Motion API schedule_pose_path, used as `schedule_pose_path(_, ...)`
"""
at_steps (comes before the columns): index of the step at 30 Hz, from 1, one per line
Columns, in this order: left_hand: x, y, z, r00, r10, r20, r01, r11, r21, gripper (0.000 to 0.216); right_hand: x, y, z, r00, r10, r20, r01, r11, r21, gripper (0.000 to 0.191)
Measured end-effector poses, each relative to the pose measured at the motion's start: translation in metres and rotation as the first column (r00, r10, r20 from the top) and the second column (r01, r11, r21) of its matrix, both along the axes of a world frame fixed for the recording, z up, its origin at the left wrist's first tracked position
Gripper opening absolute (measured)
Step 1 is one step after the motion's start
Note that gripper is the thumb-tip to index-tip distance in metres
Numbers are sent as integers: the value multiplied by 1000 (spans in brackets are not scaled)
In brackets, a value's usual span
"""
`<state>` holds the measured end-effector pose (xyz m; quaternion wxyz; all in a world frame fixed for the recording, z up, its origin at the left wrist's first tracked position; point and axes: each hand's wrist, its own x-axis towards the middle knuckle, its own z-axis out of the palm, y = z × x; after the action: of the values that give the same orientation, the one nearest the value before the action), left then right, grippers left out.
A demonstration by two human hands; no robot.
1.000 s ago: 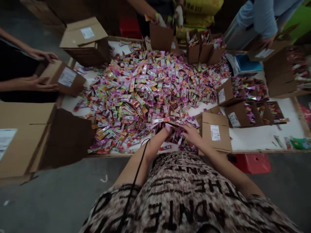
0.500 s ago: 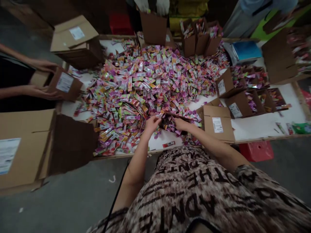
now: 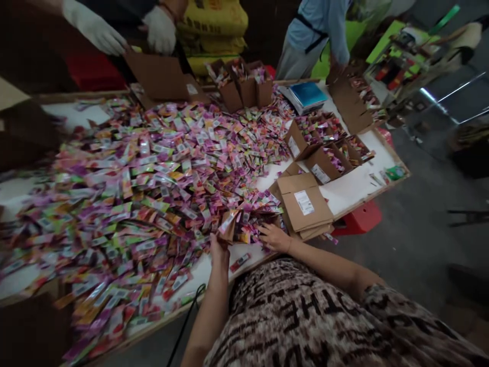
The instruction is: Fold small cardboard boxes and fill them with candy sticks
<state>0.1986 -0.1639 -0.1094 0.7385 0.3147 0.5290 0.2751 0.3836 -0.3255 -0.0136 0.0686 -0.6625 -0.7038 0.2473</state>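
At the near edge of the table, a small brown cardboard box [image 3: 228,230] stands with candy-coloured stick packets [image 3: 246,229] inside. My left hand [image 3: 219,251] is closed on its left side, thumb and fingers at the cardboard. My right hand [image 3: 274,237] lies over the box's right part with its fingers stretched and apart, touching the packets or the near rim; I cannot tell which. A large heap of the same packets [image 3: 168,168] spreads behind and to the left. One red packet [image 3: 240,262] lies on the white tabletop just in front of the box.
Flattened cardboard boxes [image 3: 307,204] are stacked to my right. Beyond them are filled boxes [image 3: 324,165] and a blue-topped stack [image 3: 307,96]. Across the table, a person's gloved hands [image 3: 160,30] hold an open carton [image 3: 158,76]. A red stool [image 3: 359,218] sits under the table edge.
The view has swung to the right. My right hand has come up out of the box's packets, and its fingers are now spread. My left hand stays at the box's left side.
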Motion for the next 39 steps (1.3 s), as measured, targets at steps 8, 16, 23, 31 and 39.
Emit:
schedule_pose_path(8,180,40,52,899,-19,438,146,955,-258,74,114,19,59,896,-409,-173,444,820,362,31)
schedule_pose_path(16,372,24,44,874,-486,-28,486,869,95,51,334,121,61,667,-710,227,710,698,97,34)
schedule_pose_path(23,276,-56,-10,757,-382,-530,532,831,161,19,393,193,-4,528,-815,239,843,537,-32,41)
schedule_pose_path(31,244,-118,-19,660,-622,-422,659,748,-73,26,338,6,-13,558,-823,-104,800,500,332,47)
schedule_pose_path(39,245,-118,-14,726,-621,-296,618,778,-117,26,219,-184,-51,138,-968,211,933,56,-355,44)
